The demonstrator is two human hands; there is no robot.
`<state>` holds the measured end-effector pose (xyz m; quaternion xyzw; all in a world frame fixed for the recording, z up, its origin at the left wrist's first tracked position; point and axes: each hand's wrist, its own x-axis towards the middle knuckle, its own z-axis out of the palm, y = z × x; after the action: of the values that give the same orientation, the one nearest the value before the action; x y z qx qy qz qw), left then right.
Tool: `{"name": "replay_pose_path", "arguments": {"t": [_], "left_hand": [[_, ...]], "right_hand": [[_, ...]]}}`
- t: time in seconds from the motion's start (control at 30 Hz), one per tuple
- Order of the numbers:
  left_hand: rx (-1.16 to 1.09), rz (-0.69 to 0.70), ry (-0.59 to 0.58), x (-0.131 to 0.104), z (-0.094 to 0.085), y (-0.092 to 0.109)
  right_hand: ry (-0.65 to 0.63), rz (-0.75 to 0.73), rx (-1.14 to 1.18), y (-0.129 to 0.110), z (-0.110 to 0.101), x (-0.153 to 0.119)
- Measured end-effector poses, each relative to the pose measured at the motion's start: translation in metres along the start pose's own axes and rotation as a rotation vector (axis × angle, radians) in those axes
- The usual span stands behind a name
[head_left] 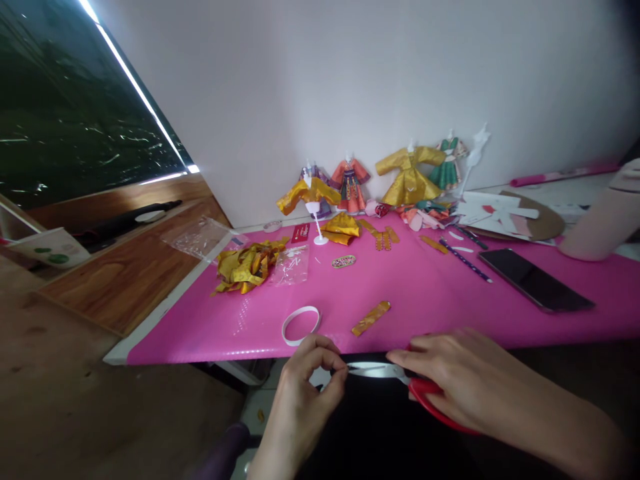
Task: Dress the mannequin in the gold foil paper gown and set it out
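Observation:
Red-handled scissors (373, 371) are gripped in my right hand (457, 377), just in front of the table's near edge, with their blades pointing left. Thumb and fingertips of my left hand (313, 380) are pinched together at the blade tips; whatever is between them is too small to make out. A white ring of tape (301, 325) lies just beyond my left hand. Farther right on the pink cover rests a strip of gold fabric (371, 318). A small oval patterned piece (343, 262) is behind it.
Miniature dresses, including a gold one (410, 175), stand along the wall. Gold fabric scraps (250, 263) are heaped at left beside a clear plastic bag (293, 265). On the right are a phone (534, 279), a purple pencil (466, 261) and a pale bottle (603, 217).

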<state>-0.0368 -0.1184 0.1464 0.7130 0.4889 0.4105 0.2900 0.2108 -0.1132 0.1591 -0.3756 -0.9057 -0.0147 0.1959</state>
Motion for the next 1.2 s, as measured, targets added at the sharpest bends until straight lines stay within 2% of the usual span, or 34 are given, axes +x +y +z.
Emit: {"name": "replay_pose_path", "arguments": {"t": [0.27,0.5,0.57,0.67,0.83,0.97,1.2], "left_hand": [[0.011,-0.018,0.007,-0.001,-0.007,-0.002],[-0.082,-0.08,0.073,-0.003,-0.014,-0.006],[-0.105,-0.095,0.079,-0.003,-0.012,-0.006],[-0.161,-0.102,0.077,-0.004,-0.006,-0.01],[-0.266,-0.129,0.04,-0.007,0.007,-0.016],[-0.319,-0.172,0.001,-0.005,0.017,-0.016],[-0.465,-0.228,-0.062,-0.008,0.031,-0.012]], "right_hand": [[-0.006,-0.004,0.003,0.002,0.003,-0.001],[-0.017,0.024,-0.019,0.005,0.004,0.001],[-0.043,0.091,-0.032,0.014,0.006,0.003],[-0.084,0.314,-0.076,0.035,0.01,0.009],[-0.073,0.579,-0.196,0.077,0.021,0.012],[-0.08,0.676,-0.229,0.096,0.031,0.01],[-0.054,0.731,-0.159,0.12,0.051,0.003]]}}
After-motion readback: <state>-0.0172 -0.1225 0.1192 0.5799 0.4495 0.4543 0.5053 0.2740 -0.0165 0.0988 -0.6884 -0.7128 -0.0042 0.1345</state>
